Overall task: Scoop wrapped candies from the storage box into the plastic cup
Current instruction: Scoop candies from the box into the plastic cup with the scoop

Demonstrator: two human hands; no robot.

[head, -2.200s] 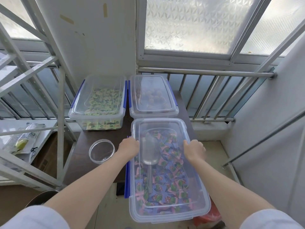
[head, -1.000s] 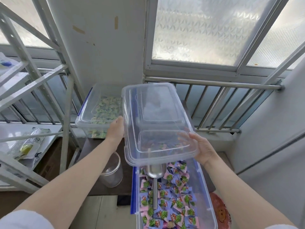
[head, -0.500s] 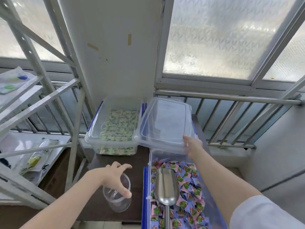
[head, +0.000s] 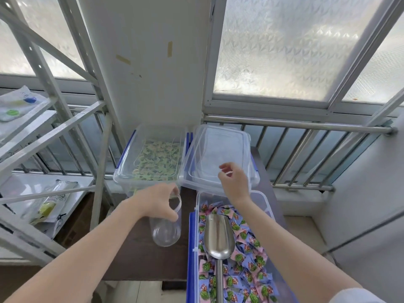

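With the left hand (head: pixel 157 202) gripping the plastic cup (head: pixel 167 228) at its rim beside the open storage box (head: pixel 265 202) and the right hand (head: pixel 235 182) empty, half-curled above the lid (head: pixel 216 158), a loose rim grip may tip the cup off the table's (head: pixel 140 259) front edge.

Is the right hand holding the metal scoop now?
No, the right hand is empty above the lid, while the metal scoop lies on the candies.

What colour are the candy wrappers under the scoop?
Pink and blue with green print, per the head view: wrapped candies beneath the metal scoop.
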